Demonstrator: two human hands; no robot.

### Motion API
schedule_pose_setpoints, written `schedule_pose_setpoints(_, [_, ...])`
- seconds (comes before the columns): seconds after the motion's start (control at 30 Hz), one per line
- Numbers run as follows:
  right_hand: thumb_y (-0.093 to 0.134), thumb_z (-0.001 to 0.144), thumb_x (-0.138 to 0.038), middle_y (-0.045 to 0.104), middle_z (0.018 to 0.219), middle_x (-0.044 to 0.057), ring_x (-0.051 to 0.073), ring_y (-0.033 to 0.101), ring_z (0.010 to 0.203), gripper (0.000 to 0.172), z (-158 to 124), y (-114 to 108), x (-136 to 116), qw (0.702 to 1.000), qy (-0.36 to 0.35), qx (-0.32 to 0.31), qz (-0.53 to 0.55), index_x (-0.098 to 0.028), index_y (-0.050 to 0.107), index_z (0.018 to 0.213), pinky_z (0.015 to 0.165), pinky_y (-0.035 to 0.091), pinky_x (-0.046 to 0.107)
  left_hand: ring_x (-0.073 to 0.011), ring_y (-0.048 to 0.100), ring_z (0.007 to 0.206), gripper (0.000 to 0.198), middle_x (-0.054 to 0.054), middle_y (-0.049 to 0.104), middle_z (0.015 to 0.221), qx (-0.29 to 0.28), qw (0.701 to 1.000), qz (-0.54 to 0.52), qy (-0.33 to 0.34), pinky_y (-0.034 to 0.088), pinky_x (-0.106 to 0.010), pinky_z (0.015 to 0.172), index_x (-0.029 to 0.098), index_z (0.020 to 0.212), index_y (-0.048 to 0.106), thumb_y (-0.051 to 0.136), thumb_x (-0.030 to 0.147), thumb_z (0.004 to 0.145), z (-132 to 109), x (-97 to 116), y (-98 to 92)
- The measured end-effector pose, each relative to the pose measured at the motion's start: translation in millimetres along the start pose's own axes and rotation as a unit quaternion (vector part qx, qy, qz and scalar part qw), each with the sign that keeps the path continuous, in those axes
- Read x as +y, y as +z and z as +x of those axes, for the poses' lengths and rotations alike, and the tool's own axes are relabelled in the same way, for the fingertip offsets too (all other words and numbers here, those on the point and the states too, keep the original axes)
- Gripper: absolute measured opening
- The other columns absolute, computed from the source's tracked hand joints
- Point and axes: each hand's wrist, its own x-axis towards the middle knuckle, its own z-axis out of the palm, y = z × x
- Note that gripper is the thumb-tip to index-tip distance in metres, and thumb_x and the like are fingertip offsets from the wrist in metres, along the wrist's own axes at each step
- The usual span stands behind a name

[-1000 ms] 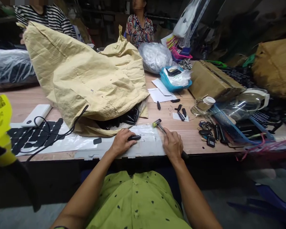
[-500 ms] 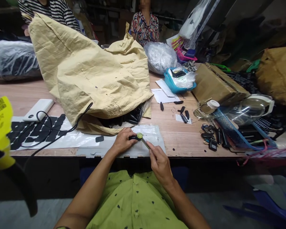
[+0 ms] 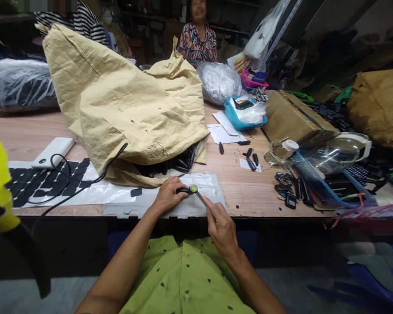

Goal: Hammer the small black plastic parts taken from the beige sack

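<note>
My left hand [image 3: 167, 195] is closed on a small black piece [image 3: 182, 190], its fingers resting low over the table near the front edge. A thin metal tool [image 3: 201, 199] is pinched in my right hand [image 3: 221, 223], pointing up and left. Where the tool's tip meets the black piece sits a round yellow-green disc [image 3: 193, 188]; I cannot tell which of the two bears it. Beneath both hands lies a grey-white sheet [image 3: 212, 187]. A small dark patch [image 3: 136, 192] lies left of my left hand.
A large beige cloth bag [image 3: 131, 104] with black pieces at its mouth stands ahead. A sheet of black stickers [image 3: 81, 172], a white power bank [image 3: 53, 152] and a black cable lie left. Several black pieces [image 3: 249, 163], key fobs [image 3: 290, 200] and a blue basket [image 3: 340, 192] are right.
The view has shifted slightly. The disc and the tool's tip have moved a little away from my left hand's fingers; both hands keep their hold.
</note>
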Motion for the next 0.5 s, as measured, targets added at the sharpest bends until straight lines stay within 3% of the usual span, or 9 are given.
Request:
schedule_pose_setpoints(0.1, [0.039,0.1,-0.024,0.067,0.086,0.002,0.012,0.064,0.076,0.04,2.1,-1.5,6.8,1.0,0.005,-0.006,0.002,-0.028,0.066,0.13,0.069,0.049,0.02,-0.021,0.058,0.089,0.015,-0.002,0.064,0.084,0.003,1.0,0.006,-0.003,0.047,-0.034,0.083,0.024,0.091,0.078,0.075,0.021,0.076,-0.2,-0.4,1.6])
schedule_pose_setpoints(0.23, [0.041,0.099,-0.027,0.068,0.095,0.004,0.015,0.063,0.083,0.039,19.9,-9.7,29.0,0.997,0.037,0.05,-0.038,-0.029,0.067,0.128,0.069,0.046,0.023,-0.0214,0.058,0.089,0.014,-0.002,0.064,0.084,0.002,1.0,0.028,-0.001,0.047,-0.034,0.084,0.024,0.089,0.077,0.077,0.023,0.075,-2.2,3.9,3.6])
schedule_pose_setpoints(0.4, [0.045,0.092,-0.021,0.058,0.075,0.005,0.019,0.05,0.072,0.038,46.4,-15.3,76.5,0.973,0.052,0.105,-0.198,-0.025,0.074,0.116,0.065,0.036,0.03,-0.022,0.057,0.09,0.017,-0.003,0.063,0.087,-0.012,0.998,0.065,-0.005,0.047,-0.035,0.084,0.022,0.09,0.074,0.08,0.027,0.075,-4.0,8.5,4.6])
schedule_pose_setpoints(0.5, [0.048,0.09,-0.018,0.054,0.076,0.006,0.019,0.042,0.071,0.037,49.2,-11.0,95.8,0.962,0.054,0.117,-0.241,-0.026,0.075,0.114,0.063,0.03,0.032,-0.022,0.057,0.09,0.012,-0.004,0.063,0.088,-0.018,0.997,0.08,0.005,0.047,-0.035,0.084,0.021,0.091,0.072,0.075,0.028,0.081,-3.1,8.6,3.0])
